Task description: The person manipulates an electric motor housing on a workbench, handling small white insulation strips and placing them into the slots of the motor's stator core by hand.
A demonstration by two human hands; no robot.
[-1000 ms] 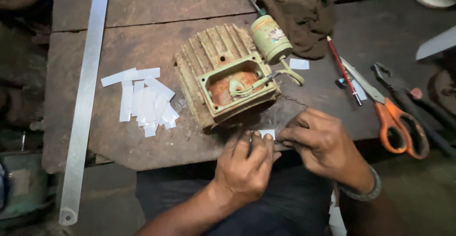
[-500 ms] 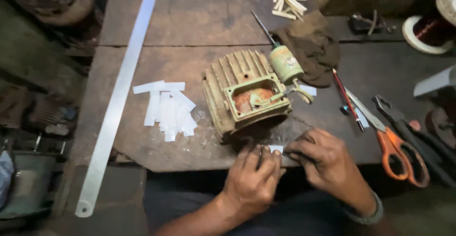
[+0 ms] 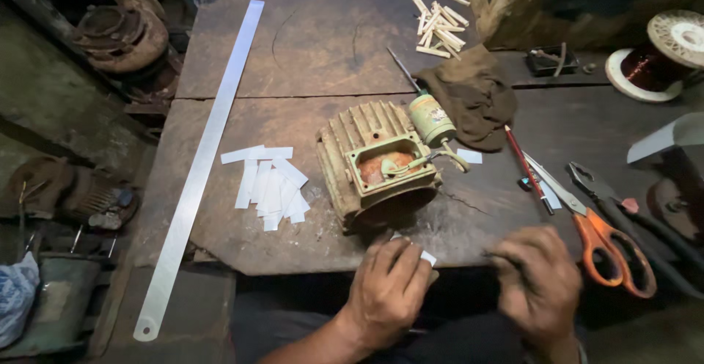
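A small white paper slip (image 3: 427, 258), flat and thin, sits pinched in the curled fingers of the left hand (image 3: 389, 291) at the near edge of the surface (image 3: 308, 49). The right hand (image 3: 541, 285) is closed into a loose fist just beside it, a thin dark wire end (image 3: 490, 255) barely showing at its fingertips; whether it grips the wire cannot be told for sure. The two hands are apart.

Just beyond them rests a ribbed, dusty cast-metal motor housing (image 3: 352, 148) with a greenish square opening and rust-coloured inside. Left of it lies a fanned heap of cut white paper strips (image 3: 268, 184), and further left a long, flat steel ruler (image 3: 202, 166). To the right lie orange-handled scissors (image 3: 605, 243) and dark pliers (image 3: 609, 195). Behind the housing are a crumpled brown cloth (image 3: 473, 96), a pile of pale wooden sticks (image 3: 438, 30) and a spool of copper wire (image 3: 656, 56). The surface is worn, cracked, dark wood.
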